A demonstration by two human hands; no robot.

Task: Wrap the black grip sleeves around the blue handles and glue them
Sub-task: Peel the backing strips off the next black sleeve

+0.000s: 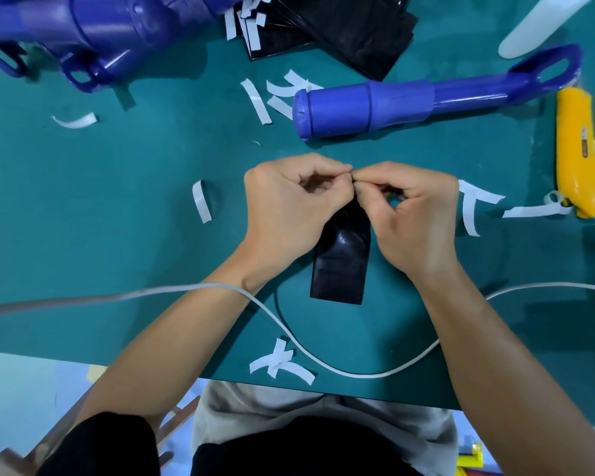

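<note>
From my feed, the left hand point(282, 207) and right hand point(409, 214) meet fingertip to fingertip, both pinching the far end of one black grip sleeve point(340, 266). The rest of the sleeve trails back toward the body between the wrists, flat on the green mat point(117, 201). The nearest blue handle point(364, 108) lies beyond the hands, apart from them, with a yellow utility knife point(577, 156) at its right.
</note>
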